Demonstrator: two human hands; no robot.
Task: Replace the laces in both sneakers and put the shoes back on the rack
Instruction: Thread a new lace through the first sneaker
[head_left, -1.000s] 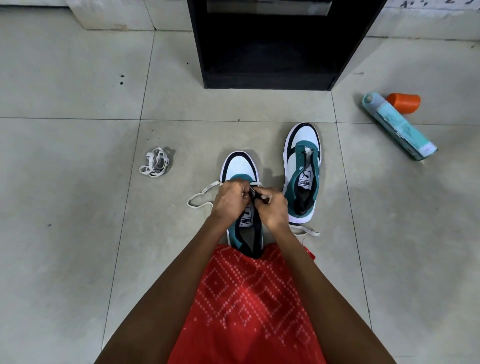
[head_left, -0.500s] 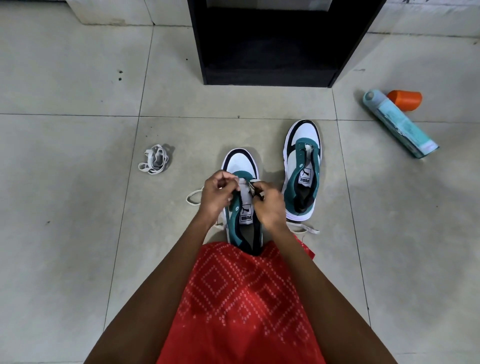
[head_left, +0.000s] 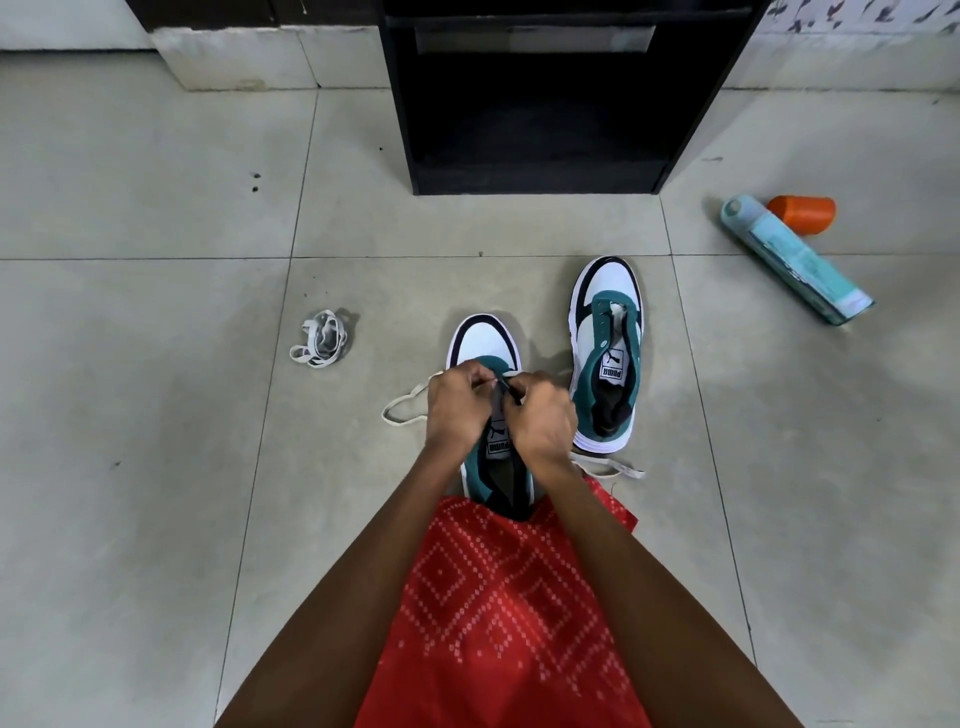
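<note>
A coiled bundle of white lace (head_left: 322, 340) is lying alone on the pale grey tiled floor (head_left: 156, 467), well apart from the shoes. Nearer in, a flat white lace (head_left: 402, 410) is looping over the tile and running under the left hand (head_left: 460, 410). That hand's fingers are curling tight and pinching the lace above the front eyelets of the near white, teal and black sneaker (head_left: 485, 340). The right hand (head_left: 540, 415) is touching the left, its fingers also curling and pinching the lace at a small dark tip. A red patterned garment (head_left: 498, 597) is covering this sneaker's heel. Just beside it, the 2nd matching sneaker (head_left: 605, 353) is standing with its toe pointing toward the black shoe rack (head_left: 540, 104) against the wall. Far right, a teal spray can (head_left: 795, 260) is lying on its side, with an orange plastic cap (head_left: 802, 213) just beside it.
</note>
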